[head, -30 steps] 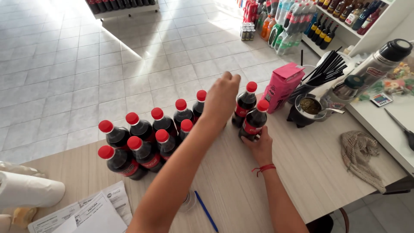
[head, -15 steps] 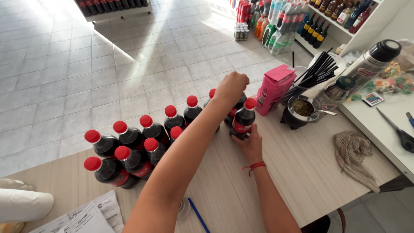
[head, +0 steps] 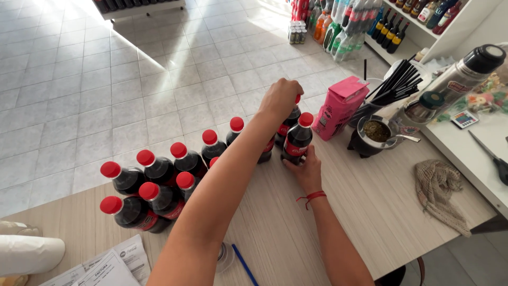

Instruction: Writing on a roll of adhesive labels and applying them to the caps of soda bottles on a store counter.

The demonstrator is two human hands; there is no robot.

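Bottle is standing on the counter near the pink box; right hand is gripping its base to steady it, left hand is closing over the neighbour bottle's cap

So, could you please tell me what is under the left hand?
The left hand covers the top of a dark soda bottle. A sliver of red cap shows; the rest of the cap is hidden.
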